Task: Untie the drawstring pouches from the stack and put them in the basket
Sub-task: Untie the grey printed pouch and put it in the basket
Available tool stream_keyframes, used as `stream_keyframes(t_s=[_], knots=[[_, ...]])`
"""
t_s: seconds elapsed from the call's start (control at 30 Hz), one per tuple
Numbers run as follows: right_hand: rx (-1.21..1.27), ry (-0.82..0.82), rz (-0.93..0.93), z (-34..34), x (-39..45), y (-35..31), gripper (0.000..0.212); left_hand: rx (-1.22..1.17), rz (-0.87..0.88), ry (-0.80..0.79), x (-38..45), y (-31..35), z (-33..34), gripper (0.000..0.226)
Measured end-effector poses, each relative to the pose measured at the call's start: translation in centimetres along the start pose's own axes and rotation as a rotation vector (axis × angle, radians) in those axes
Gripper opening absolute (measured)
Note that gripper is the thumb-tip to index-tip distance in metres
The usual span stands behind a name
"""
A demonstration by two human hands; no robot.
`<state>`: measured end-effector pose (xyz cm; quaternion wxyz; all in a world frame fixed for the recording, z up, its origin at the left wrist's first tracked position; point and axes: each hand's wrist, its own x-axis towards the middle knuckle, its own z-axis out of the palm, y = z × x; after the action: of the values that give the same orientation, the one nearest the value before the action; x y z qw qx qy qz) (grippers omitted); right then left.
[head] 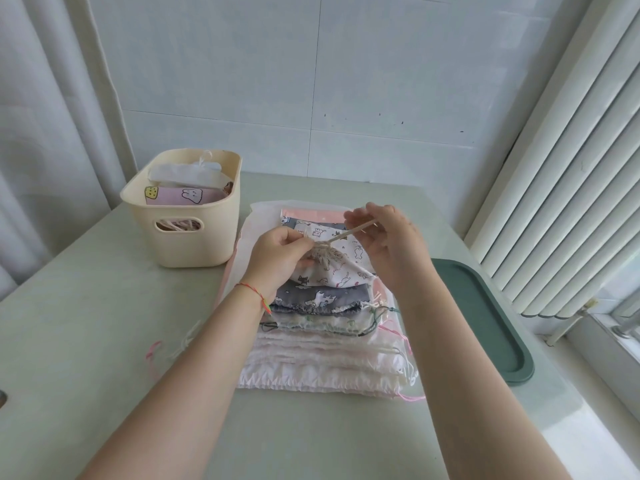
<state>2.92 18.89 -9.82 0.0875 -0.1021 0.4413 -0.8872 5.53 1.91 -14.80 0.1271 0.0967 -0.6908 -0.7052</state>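
1. Working on top pouch [341,268], white with small animal print, lifted just above stack [322,341] at table centre.
2. Left hand [277,254]: fingers curled round gathered neck of pouch, gripping it. Probably serves as anchor so cord can be pulled against it.
3. Right hand [384,233]: thumb and fingertips pinching end of cream cord [349,232]; other fingers loosely spread. Cord runs taut and slanted from neck up to pinch, so likely mid-pull on knot.
4. Neck bunched tight; knot state hidden by left fingers, cannot tell whether loosened.
5. Stack below: grey printed pouch, then pale and pink ones, necks and loose cords facing near edge. Presumably laid so for easy reach to each knot.
6. Basket [194,244], cream plastic, stands left of stack and well apart from hands; already holds a pink printed pouch and a sheer white one. Placement suits a short carry by left hand.
7. Green lid [485,323] lies flat at right, beside stack, unused.
8. Judgement: early in task; most of stack untouched.
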Motion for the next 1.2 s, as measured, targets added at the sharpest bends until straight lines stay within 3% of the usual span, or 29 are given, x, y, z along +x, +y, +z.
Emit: stream_keyframes(t_s=[0.1, 0.27, 0.37, 0.5, 0.57, 0.67, 0.73, 0.8, 0.87, 0.97, 1.03, 1.2], knots=[[-0.065, -0.031, 0.028, 0.2, -0.3, 0.3, 0.041, 0.078, -0.001, 0.038, 0.2, -0.3, -0.3, 0.015], [-0.804, 0.078, -0.099, -0.2, -0.2, 1.1, 0.039, 0.28, 0.084, 0.111, 0.5, -1.0, -0.4, 0.015], [-1.228, -0.058, -0.181, 0.4, -0.6, 1.1, 0.016, 0.251, 0.073, 0.091, 0.7, -0.7, -0.6, 0.01], [-1.657, -0.174, -0.175, 0.5, -0.7, 1.8, 0.024, 0.224, 0.091, 0.109, 0.3, 0.3, -0.5, 0.009], [-1.73, -0.167, -0.157, 0.6, -0.7, 2.0, 0.027, 0.122, 0.077, 0.006, -0.5, 1.4, -0.5, 0.015], [-1.737, -0.145, -0.166, 0.5, -0.7, 1.8, 0.025, -0.234, -0.012, -0.263, -1.6, 3.8, -1.1, 0.055], [-1.705, -0.128, -0.177, 0.4, -0.6, 1.6, 0.023, -0.345, -0.02, -0.291, -1.8, 4.6, -1.6, 0.07], [-1.69, -0.123, -0.18, 0.3, -0.6, 1.6, 0.023, -0.155, 0.015, -0.184, -1.5, 4.2, -1.8, 0.071], [-1.687, -0.13, -0.187, 0.2, -0.6, 1.6, 0.024, 0.223, 0.022, -0.102, -1.1, 3.4, -1.8, 0.057], [-1.686, -0.119, -0.22, 0.2, -0.5, 1.6, 0.026, 0.613, -0.03, -0.199, -1.2, 2.2, -1.5, 0.046], [-1.692, -0.109, -0.232, 0.1, -0.4, 1.7, 0.028, 0.645, -0.016, -0.23, -1.4, 2.0, -1.1, 0.048], [-1.689, -0.096, -0.227, -0.1, -0.3, 1.7, 0.028, 0.539, 0.039, -0.12, -0.9, 1.7, -1.0, 0.019]])
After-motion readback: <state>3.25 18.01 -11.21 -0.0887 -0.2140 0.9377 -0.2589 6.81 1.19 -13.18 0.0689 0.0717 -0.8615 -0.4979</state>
